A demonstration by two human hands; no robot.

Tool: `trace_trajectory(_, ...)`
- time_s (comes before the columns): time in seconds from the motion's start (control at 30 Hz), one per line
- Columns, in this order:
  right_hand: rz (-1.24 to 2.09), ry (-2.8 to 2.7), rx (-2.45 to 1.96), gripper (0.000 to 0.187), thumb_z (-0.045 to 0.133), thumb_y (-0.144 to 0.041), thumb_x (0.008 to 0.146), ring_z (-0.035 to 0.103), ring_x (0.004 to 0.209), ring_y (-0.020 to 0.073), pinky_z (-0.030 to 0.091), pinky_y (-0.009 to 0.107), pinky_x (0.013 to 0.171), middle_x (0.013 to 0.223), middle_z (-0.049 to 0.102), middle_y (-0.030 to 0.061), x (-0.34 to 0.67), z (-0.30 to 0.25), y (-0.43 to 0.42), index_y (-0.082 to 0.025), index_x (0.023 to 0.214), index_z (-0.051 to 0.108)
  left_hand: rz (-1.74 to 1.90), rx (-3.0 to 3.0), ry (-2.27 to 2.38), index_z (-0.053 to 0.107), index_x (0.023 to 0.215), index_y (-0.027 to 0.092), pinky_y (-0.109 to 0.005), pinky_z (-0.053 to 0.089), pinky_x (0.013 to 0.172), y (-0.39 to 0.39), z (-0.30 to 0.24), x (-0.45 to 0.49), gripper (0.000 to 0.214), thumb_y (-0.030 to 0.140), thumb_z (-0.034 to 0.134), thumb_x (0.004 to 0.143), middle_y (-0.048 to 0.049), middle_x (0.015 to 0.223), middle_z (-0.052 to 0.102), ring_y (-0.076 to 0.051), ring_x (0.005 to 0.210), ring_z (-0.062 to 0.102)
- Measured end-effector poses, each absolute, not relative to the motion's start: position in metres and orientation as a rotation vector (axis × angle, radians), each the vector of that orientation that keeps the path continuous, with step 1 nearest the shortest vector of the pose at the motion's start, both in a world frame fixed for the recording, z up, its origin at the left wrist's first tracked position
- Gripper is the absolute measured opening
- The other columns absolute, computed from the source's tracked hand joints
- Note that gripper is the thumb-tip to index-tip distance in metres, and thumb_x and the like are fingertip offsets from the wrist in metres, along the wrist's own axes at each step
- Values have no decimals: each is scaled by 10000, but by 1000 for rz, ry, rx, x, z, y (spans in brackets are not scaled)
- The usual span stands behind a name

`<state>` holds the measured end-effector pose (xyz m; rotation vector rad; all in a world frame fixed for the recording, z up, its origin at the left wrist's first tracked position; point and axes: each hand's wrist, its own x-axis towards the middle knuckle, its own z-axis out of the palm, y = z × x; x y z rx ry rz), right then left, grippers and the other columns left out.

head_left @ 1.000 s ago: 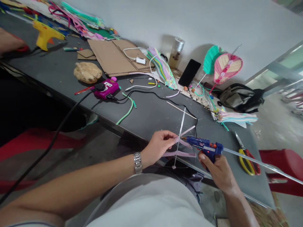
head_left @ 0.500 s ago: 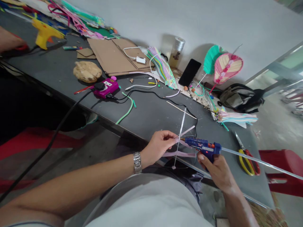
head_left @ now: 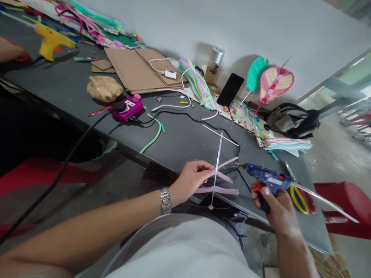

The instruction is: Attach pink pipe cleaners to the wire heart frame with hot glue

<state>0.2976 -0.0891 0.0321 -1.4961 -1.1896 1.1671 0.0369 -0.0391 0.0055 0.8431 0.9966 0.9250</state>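
Strip crossing: press the upper pink strip [head_left: 224, 177] flat against the clear stick [head_left: 219, 148]; hold steady, without twist, to let any glue grip in line.
Blue glue gun [head_left: 269, 178]: treat the nozzle as hot; keep well apart from the fingertips, and add glue sparingly at the crossing only.
Black cord [head_left: 187, 113]: keep slack and off the pink work, to avoid a tug on the gun.
Left hand [head_left: 194, 177]: closed in a thumb-and-finger pinch on the upper pink strip, just left of the clear stick; forearm reaching in from the near left.
Right hand [head_left: 278, 204]: wrapped around the gun handle, nozzle aimed left and apart from the crossing; trigger pressure not discernible.
Position of work: at the near edge of the worktop [head_left: 179, 133], left of the gun.
Lower pink strip [head_left: 227, 191]: across the same stick, nearer than the pinch.
Scissors [head_left: 301, 197]: on the right, beyond the gun handle; leave untouched.
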Motion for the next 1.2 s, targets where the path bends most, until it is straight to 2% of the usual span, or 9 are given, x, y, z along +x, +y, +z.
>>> trace_trajectory(0.3,1200,-433,-1464,413,896,-391,618,505,477,71,305,145,335,675,610,-35,314,16,-76,-180,861,637,893,863,1037,707,824,141,-243,308,556,-38,10,32,291,403,745,704,34,629,519,-89,579,421)
trace_trajectory(0.37,1225,-331,-1478,408,897,-331,597,558,506,86,362,146,351,698,652,-18,318,11,-74,-170,883,655,880,881,1049,710,833,144,-245,308,559,-39,9,32,301,410,743,697,33,632,520,-90,580,419)
trace_trajectory(0.5,1258,-294,-1495,292,835,-310,685,641,571,129,490,196,440,724,716,42,327,11,-74,-152,883,689,840,893,1063,713,842,149,-245,297,555,-39,8,29,316,431,750,704,45,605,487,-89,570,394)
trace_trajectory(0.63,1261,-531,-1670,340,782,-458,745,716,717,218,593,326,611,845,761,124,345,26,-94,-151,881,734,843,911,1040,718,854,154,-248,289,547,-38,8,27,303,425,756,725,49,594,475,-89,563,381)
trace_trajectory(0.77,858,-860,-1921,398,869,-435,664,701,970,270,582,401,842,1064,759,104,339,46,-120,-201,969,766,844,921,1011,735,863,146,-242,315,564,-38,8,28,280,389,756,725,26,638,527,-89,590,415)
trace_trajectory(0.83,586,-1131,-1901,379,831,-444,721,687,1003,258,549,403,898,1139,745,93,314,50,-122,-222,1020,763,826,909,987,736,854,144,-237,310,555,-40,10,31,268,373,760,717,26,650,535,-82,583,405)
trace_trajectory(0.93,893,-1307,-1715,362,747,-473,817,691,1013,249,519,402,929,1073,763,90,262,46,-104,-217,1073,745,795,910,969,727,836,144,-234,287,532,-45,16,36,243,343,761,700,32,656,546,-71,559,378)
trace_trajectory(1.07,1351,-1134,-1428,369,762,-521,806,686,855,190,519,322,805,944,769,67,221,31,-69,-186,961,754,758,963,983,716,806,144,-236,282,526,-48,25,36,198,304,734,691,47,612,530,-68,538,365)
trace_trajectory(1.2,1520,-993,-1337,365,833,-513,730,630,702,138,476,267,678,793,744,28,221,25,-56,-177,855,762,731,965,990,706,803,145,-237,280,524,-47,22,34,200,312,734,697,60,583,504,-67,527,355)
